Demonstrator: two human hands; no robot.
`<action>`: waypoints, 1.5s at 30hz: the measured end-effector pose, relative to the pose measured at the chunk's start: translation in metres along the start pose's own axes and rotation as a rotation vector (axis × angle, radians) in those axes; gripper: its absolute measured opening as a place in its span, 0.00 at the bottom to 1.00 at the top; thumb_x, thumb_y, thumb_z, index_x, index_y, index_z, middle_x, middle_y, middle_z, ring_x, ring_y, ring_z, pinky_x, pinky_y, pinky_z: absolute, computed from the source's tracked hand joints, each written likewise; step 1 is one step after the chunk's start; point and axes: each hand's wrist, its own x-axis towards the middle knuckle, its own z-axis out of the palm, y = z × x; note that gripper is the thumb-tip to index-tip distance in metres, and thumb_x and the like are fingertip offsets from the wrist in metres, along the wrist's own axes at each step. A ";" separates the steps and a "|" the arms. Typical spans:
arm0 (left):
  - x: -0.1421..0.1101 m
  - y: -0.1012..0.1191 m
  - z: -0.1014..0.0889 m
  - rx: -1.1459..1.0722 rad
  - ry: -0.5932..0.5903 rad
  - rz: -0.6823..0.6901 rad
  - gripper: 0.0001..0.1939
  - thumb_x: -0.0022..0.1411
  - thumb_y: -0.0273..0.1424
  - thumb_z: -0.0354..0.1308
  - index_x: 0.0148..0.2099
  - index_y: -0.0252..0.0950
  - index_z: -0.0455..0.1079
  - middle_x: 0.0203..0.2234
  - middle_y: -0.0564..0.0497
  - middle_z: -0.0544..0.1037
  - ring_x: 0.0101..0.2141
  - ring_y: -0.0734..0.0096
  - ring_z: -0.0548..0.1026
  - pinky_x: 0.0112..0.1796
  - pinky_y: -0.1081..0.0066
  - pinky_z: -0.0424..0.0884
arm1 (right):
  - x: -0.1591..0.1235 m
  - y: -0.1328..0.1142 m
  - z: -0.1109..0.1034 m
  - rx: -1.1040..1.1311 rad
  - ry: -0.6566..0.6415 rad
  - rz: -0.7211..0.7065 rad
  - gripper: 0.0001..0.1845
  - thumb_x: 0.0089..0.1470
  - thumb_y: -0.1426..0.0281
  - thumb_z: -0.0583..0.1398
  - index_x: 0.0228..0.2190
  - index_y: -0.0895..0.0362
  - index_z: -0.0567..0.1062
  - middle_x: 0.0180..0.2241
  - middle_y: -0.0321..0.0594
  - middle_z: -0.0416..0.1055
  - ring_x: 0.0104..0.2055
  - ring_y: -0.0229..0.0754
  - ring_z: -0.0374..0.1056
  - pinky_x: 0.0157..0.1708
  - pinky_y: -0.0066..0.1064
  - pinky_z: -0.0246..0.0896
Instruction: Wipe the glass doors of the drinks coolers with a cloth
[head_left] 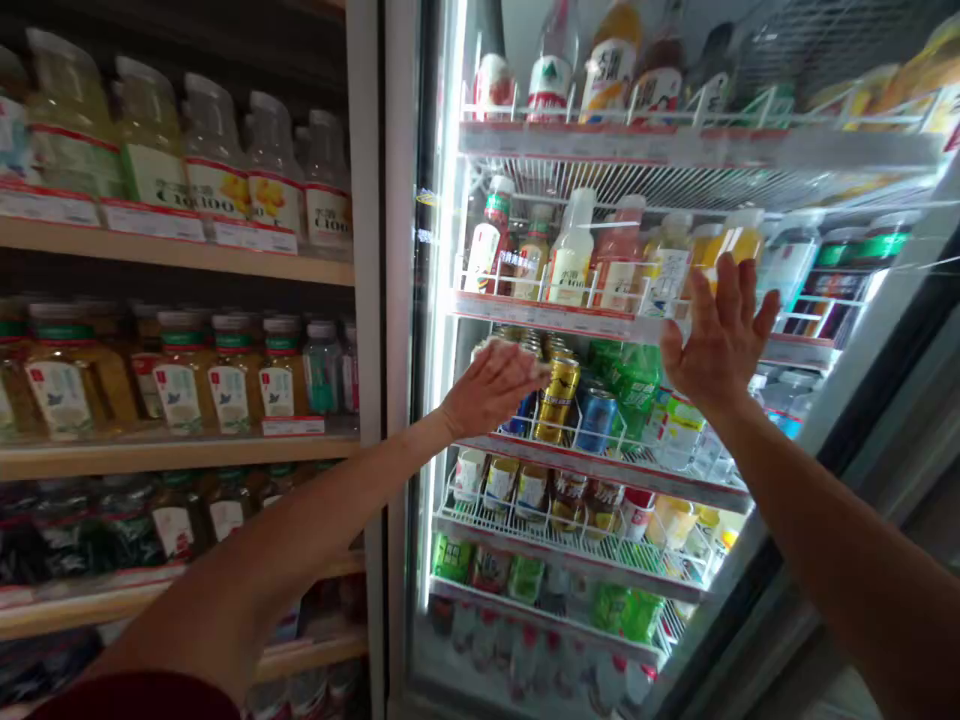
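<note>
My left hand point(491, 390) reaches out to the front of a lit drinks fridge, a crumpled white cloth point(486, 346) under its fingers. The cloth is mostly covered by the hand and seems pressed to the glass door. Gold cans point(559, 395) and blue cans point(598, 418) stand on the shelf behind it. Raised higher and to the right, my right hand point(716, 345) has its fingers spread and holds nothing. Its palm faces the glass, before juice bottles point(667, 255) on a middle shelf; whether it touches the glass, I cannot tell.
On the left, wooden shelves point(180, 250) carry rows of bottled drinks point(180, 375). A grey frame post point(375, 300) divides them from the fridge. The fridge's wire-edged shelves point(555, 535) hold many bottles and cans. A dark door edge point(847, 430) slants down the right side.
</note>
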 end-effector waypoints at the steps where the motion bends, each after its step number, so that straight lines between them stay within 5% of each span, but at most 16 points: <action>1: -0.002 0.002 -0.001 -0.057 -0.067 0.111 0.23 0.60 0.33 0.49 0.58 0.49 0.56 0.60 0.56 0.57 0.62 0.66 0.46 0.60 0.55 0.46 | 0.000 0.000 -0.001 0.014 -0.006 0.004 0.31 0.57 0.59 0.47 0.60 0.55 0.50 0.63 0.48 0.41 0.65 0.52 0.35 0.59 0.54 0.28; 3: -0.001 -0.006 -0.005 -0.130 -0.111 0.119 0.22 0.61 0.34 0.48 0.58 0.51 0.55 0.59 0.58 0.58 0.62 0.69 0.47 0.60 0.57 0.47 | 0.000 0.000 -0.003 0.034 -0.021 0.006 0.30 0.58 0.60 0.48 0.60 0.55 0.51 0.63 0.47 0.41 0.65 0.51 0.34 0.58 0.54 0.28; 7: 0.009 -0.036 -0.009 0.030 0.092 -0.478 0.22 0.64 0.35 0.41 0.59 0.40 0.55 0.62 0.52 0.51 0.63 0.63 0.37 0.60 0.53 0.39 | 0.002 0.003 -0.005 0.037 -0.037 -0.029 0.31 0.58 0.59 0.47 0.60 0.58 0.50 0.63 0.49 0.40 0.65 0.53 0.32 0.57 0.57 0.28; 9: 0.008 -0.030 -0.006 0.101 0.085 -0.614 0.23 0.64 0.37 0.38 0.59 0.37 0.54 0.63 0.52 0.47 0.63 0.63 0.33 0.60 0.55 0.36 | 0.002 0.001 -0.006 0.030 -0.057 -0.032 0.32 0.59 0.58 0.45 0.60 0.60 0.50 0.64 0.49 0.39 0.65 0.53 0.31 0.57 0.57 0.28; 14: -0.009 0.012 -0.006 -0.185 -0.357 -0.137 0.22 0.63 0.40 0.42 0.58 0.43 0.56 0.61 0.56 0.54 0.62 0.66 0.42 0.59 0.53 0.41 | -0.016 -0.016 -0.009 0.007 -0.058 0.020 0.33 0.60 0.58 0.41 0.60 0.64 0.49 0.63 0.53 0.39 0.65 0.55 0.32 0.57 0.56 0.28; 16: -0.008 0.009 -0.008 -0.209 -0.402 -0.104 0.21 0.64 0.39 0.42 0.58 0.44 0.55 0.61 0.57 0.53 0.62 0.67 0.43 0.59 0.51 0.41 | -0.028 -0.023 -0.009 0.019 -0.072 0.027 0.33 0.59 0.59 0.44 0.60 0.64 0.49 0.63 0.54 0.38 0.65 0.55 0.31 0.57 0.56 0.28; 20: 0.009 0.003 -0.001 0.001 -0.143 -0.519 0.24 0.65 0.34 0.38 0.62 0.37 0.47 0.63 0.48 0.45 0.63 0.62 0.34 0.59 0.47 0.37 | -0.043 -0.025 -0.004 0.067 -0.049 0.041 0.31 0.58 0.62 0.46 0.60 0.60 0.49 0.64 0.51 0.38 0.65 0.56 0.31 0.57 0.57 0.28; 22: 0.013 0.020 0.006 0.013 -0.103 -0.459 0.25 0.65 0.33 0.38 0.63 0.36 0.44 0.64 0.47 0.44 0.63 0.63 0.33 0.59 0.47 0.37 | -0.044 -0.022 0.000 0.073 -0.026 0.046 0.31 0.57 0.63 0.48 0.60 0.58 0.49 0.64 0.50 0.38 0.65 0.56 0.31 0.57 0.58 0.29; 23: 0.011 0.031 0.009 -0.023 -0.143 -0.297 0.25 0.64 0.33 0.39 0.63 0.37 0.44 0.64 0.47 0.45 0.63 0.63 0.35 0.60 0.48 0.38 | -0.044 -0.021 0.002 0.071 -0.019 0.048 0.31 0.57 0.63 0.48 0.60 0.58 0.49 0.64 0.50 0.39 0.65 0.55 0.32 0.57 0.57 0.29; 25: 0.000 0.046 0.012 -0.050 -0.170 -0.092 0.25 0.63 0.34 0.45 0.61 0.46 0.48 0.62 0.56 0.51 0.62 0.74 0.43 0.60 0.65 0.49 | -0.043 -0.019 0.005 0.060 -0.010 0.050 0.31 0.57 0.63 0.49 0.60 0.56 0.50 0.64 0.49 0.39 0.65 0.53 0.33 0.58 0.55 0.30; 27: -0.015 0.041 0.010 -0.025 -0.112 -0.018 0.25 0.61 0.33 0.48 0.60 0.49 0.50 0.62 0.56 0.52 0.62 0.71 0.44 0.60 0.60 0.50 | -0.043 -0.018 0.006 0.045 0.005 0.052 0.31 0.56 0.63 0.49 0.60 0.55 0.49 0.64 0.47 0.40 0.65 0.52 0.34 0.59 0.54 0.30; 31: -0.029 0.012 0.004 0.110 0.223 -0.461 0.25 0.61 0.29 0.47 0.61 0.43 0.52 0.64 0.48 0.43 0.63 0.58 0.42 0.59 0.50 0.49 | -0.042 -0.020 0.005 0.017 -0.028 0.079 0.33 0.55 0.62 0.49 0.60 0.54 0.48 0.64 0.43 0.38 0.65 0.54 0.34 0.58 0.56 0.33; 33: -0.028 0.016 0.007 0.123 0.258 -0.515 0.26 0.61 0.28 0.47 0.61 0.41 0.51 0.64 0.47 0.40 0.63 0.55 0.42 0.58 0.48 0.50 | -0.042 -0.021 0.004 0.012 -0.060 0.095 0.33 0.55 0.62 0.49 0.60 0.54 0.48 0.64 0.42 0.37 0.65 0.54 0.34 0.58 0.56 0.33; 38: -0.032 0.038 0.012 0.041 -0.010 0.090 0.30 0.58 0.30 0.52 0.62 0.46 0.49 0.64 0.52 0.45 0.62 0.59 0.48 0.57 0.55 0.56 | -0.040 -0.022 0.002 0.004 -0.071 0.120 0.33 0.54 0.62 0.49 0.60 0.51 0.47 0.64 0.39 0.38 0.65 0.51 0.34 0.59 0.54 0.33; 43: -0.034 0.013 0.004 0.111 0.260 -0.452 0.29 0.59 0.26 0.49 0.62 0.43 0.49 0.64 0.49 0.40 0.62 0.53 0.45 0.57 0.47 0.52 | -0.041 -0.022 0.002 0.001 -0.060 0.111 0.33 0.55 0.63 0.48 0.61 0.49 0.44 0.65 0.37 0.37 0.65 0.49 0.33 0.59 0.53 0.33; 45: -0.036 0.023 0.007 0.090 0.219 -0.344 0.30 0.59 0.27 0.50 0.62 0.42 0.50 0.64 0.46 0.43 0.62 0.52 0.45 0.57 0.47 0.53 | -0.041 -0.021 0.001 -0.004 -0.053 0.104 0.33 0.56 0.63 0.48 0.61 0.49 0.43 0.65 0.37 0.37 0.66 0.49 0.33 0.59 0.53 0.33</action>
